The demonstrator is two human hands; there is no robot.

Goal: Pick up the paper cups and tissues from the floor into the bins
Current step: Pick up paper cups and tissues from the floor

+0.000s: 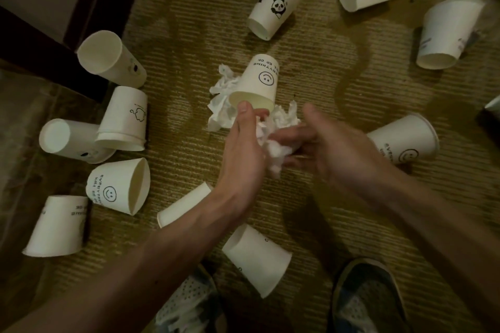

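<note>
Several white paper cups lie tipped over on the olive carpet. A smiley-face cup point(259, 81) lies at the centre, resting on a pile of crumpled white tissues point(221, 105). Just in front of it, my left hand point(243, 149) and my right hand point(330, 149) meet around a wad of tissue point(273, 149). The right hand's fingers curl round the wad. The left hand's thumb reaches the cup's rim and its fingers press on the tissue. A panda cup point(274, 5) lies further back, and another smiley cup point(405, 143) lies right of my right hand.
Dark wooden furniture point(81, 16) stands at the back left, with a cluster of cups point(119, 121) beside it. Two slippered feet point(365, 300) stand at the bottom, with a cup point(257, 257) between my arms. A dark object point(491, 116) shows at the right edge.
</note>
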